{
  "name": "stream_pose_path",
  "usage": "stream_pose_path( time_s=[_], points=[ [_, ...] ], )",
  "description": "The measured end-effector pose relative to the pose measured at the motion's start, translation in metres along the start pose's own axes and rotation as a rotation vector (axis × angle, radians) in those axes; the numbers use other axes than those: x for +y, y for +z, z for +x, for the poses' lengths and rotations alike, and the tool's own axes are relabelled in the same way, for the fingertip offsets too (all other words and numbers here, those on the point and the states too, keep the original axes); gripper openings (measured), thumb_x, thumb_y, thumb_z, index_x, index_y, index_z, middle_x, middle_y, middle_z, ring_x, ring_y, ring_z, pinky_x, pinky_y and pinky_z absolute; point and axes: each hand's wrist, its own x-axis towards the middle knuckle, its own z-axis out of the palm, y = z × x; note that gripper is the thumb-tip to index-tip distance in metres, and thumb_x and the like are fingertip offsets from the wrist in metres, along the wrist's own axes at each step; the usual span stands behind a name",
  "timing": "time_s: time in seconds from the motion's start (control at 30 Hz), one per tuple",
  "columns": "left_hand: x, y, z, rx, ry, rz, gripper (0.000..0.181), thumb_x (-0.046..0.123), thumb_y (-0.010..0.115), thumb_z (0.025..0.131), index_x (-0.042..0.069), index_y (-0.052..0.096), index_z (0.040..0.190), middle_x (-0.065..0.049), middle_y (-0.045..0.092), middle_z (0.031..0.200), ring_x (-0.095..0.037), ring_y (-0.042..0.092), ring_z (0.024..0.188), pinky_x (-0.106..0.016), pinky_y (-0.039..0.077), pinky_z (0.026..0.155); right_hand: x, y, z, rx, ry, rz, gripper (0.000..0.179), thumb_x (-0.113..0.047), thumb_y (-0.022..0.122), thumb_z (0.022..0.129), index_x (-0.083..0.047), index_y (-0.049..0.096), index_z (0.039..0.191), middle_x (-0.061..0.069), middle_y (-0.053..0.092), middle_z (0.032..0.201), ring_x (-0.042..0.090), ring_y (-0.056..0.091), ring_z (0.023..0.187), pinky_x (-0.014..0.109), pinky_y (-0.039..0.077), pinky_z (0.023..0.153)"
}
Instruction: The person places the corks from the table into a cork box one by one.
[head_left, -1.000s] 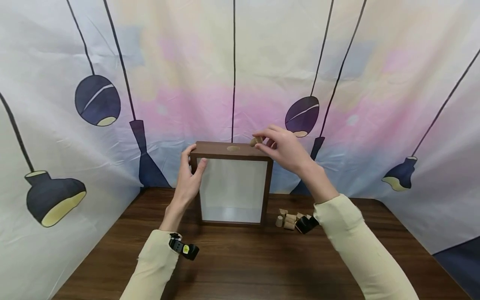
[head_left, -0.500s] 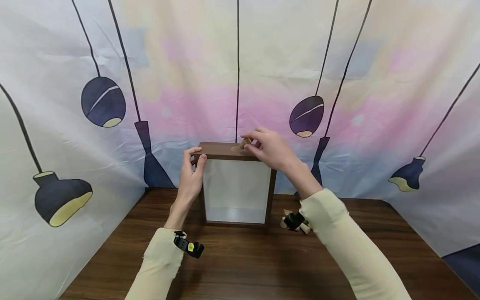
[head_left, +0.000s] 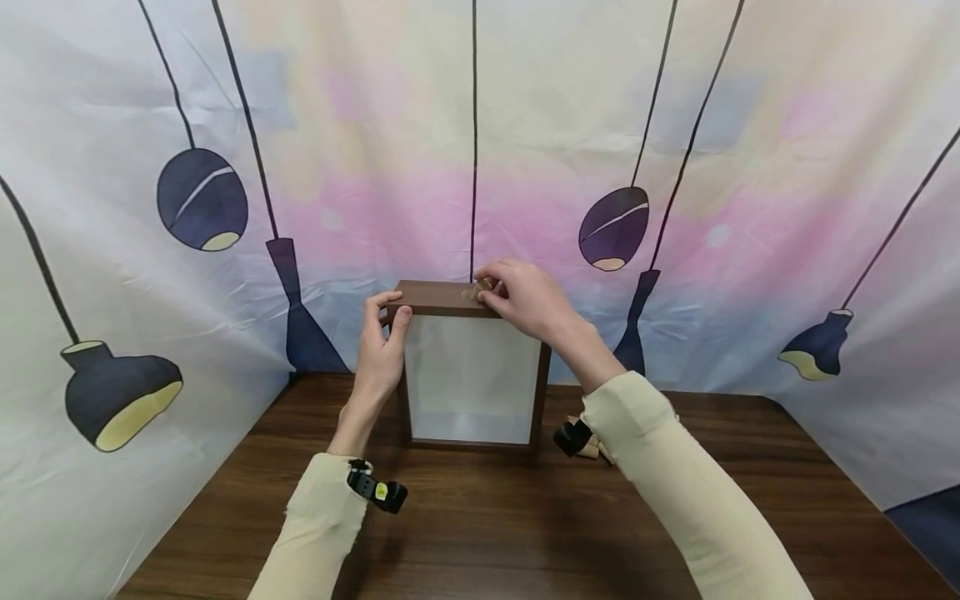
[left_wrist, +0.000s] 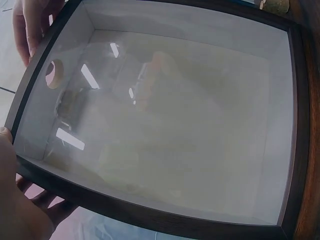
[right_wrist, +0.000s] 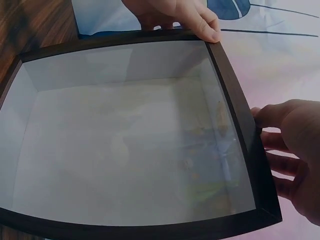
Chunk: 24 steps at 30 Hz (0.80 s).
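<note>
A shadow box frame (head_left: 435, 308) with dark brown edges and a clear front stands upright on the table. Its top edge has an oval hole, also visible from inside as a round hole (left_wrist: 58, 74) in the left wrist view. My left hand (head_left: 381, 358) grips the upper left corner, thumb on the front and fingers round the side and top. Over the top edge, my right hand (head_left: 528, 302) pinches a wine cork (head_left: 482, 288) at the hole. The fingers partly cover the cork, so I cannot tell how far it sits inside. No corks show inside the frame.
Several loose corks (head_left: 588, 449) lie on the dark wooden table (head_left: 480, 525) right of the frame, partly hidden by the right wrist camera (head_left: 572, 437). A fabric backdrop (head_left: 420, 167) printed with hanging lamps rises behind the table.
My right hand has moved left along the frame's top with the cork, from near the right end to the hole. The left hand keeps its grip on the corner.
</note>
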Motion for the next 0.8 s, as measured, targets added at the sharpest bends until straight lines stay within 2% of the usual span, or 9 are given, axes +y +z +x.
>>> stream_pose_path(
  time_s=[0.17, 0.37, 0.63, 0.8],
  points=[
    [-0.001, 0.000, 0.001, -0.005, 0.002, -0.009, 0.038, 0.019, 0.045, 0.107, 0.003, 0.039, 0.142, -0.019, 0.034, 0.154, -0.040, 0.044, 0.122, -0.040, 0.037, 0.084, 0.000, 0.002, 0.001, 0.006, 0.002, -0.011, 0.026, -0.021, 0.067, 0.097, -0.013, 0.069, 0.122, 0.003, 0.068, 0.108, 0.017, 0.067, 0.094, 0.034, 0.053, 0.082],
    [-0.001, -0.001, 0.001, -0.009, 0.007, -0.007, 0.038, 0.017, 0.045, 0.107, 0.002, 0.040, 0.142, -0.020, 0.034, 0.153, -0.040, 0.044, 0.121, -0.040, 0.037, 0.083, 0.008, 0.001, -0.006, 0.067, -0.028, 0.055, 0.026, -0.015, 0.064, 0.098, -0.009, 0.069, 0.122, 0.007, 0.069, 0.111, 0.021, 0.067, 0.096, 0.035, 0.053, 0.087],
    [0.000, -0.001, 0.000, -0.016, 0.001, 0.004, 0.039, 0.019, 0.046, 0.107, 0.003, 0.039, 0.142, -0.020, 0.034, 0.153, -0.042, 0.043, 0.126, -0.042, 0.037, 0.086, 0.026, -0.008, -0.027, 0.128, -0.013, 0.121, 0.021, -0.015, 0.064, 0.098, -0.007, 0.069, 0.116, 0.009, 0.068, 0.108, 0.022, 0.066, 0.095, 0.037, 0.055, 0.086],
    [-0.001, -0.001, 0.001, -0.016, 0.004, 0.010, 0.039, 0.020, 0.046, 0.107, 0.004, 0.039, 0.142, -0.019, 0.034, 0.153, -0.042, 0.043, 0.125, -0.042, 0.037, 0.085, 0.040, -0.013, -0.044, 0.180, -0.001, 0.126, 0.021, -0.017, 0.065, 0.098, -0.006, 0.070, 0.115, 0.008, 0.068, 0.108, 0.022, 0.064, 0.094, 0.041, 0.053, 0.082]
  ],
)
